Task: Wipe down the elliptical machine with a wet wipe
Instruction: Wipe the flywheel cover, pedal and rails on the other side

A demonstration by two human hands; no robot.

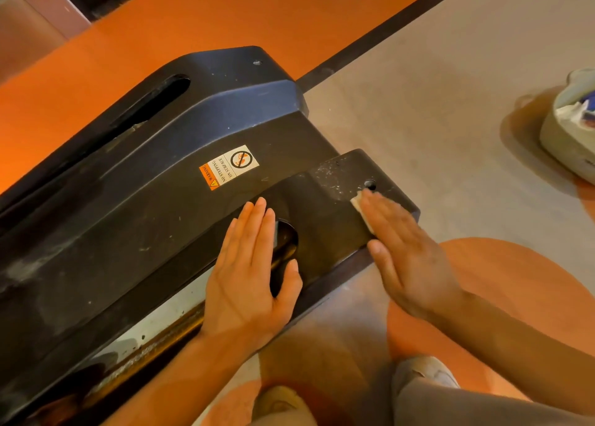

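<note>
The elliptical machine's black plastic housing (180, 174) fills the left and middle of the view, dusty and scuffed, with a white and orange warning sticker (229, 167) on its slope. My left hand (249, 271) rests flat on the housing beside a round hole, fingers straight. My right hand (407, 251) lies flat on the housing's low right foot and presses a pale wet wipe (362, 211) onto it. Only the wipe's edge shows past my fingers, just below a small screw hole (370, 185).
Grey floor (450, 87) lies to the right, with orange floor patches behind and near my knees. A pale bag or container (570, 132) with wrappers sits at the right edge. My shoes and trouser legs show at the bottom.
</note>
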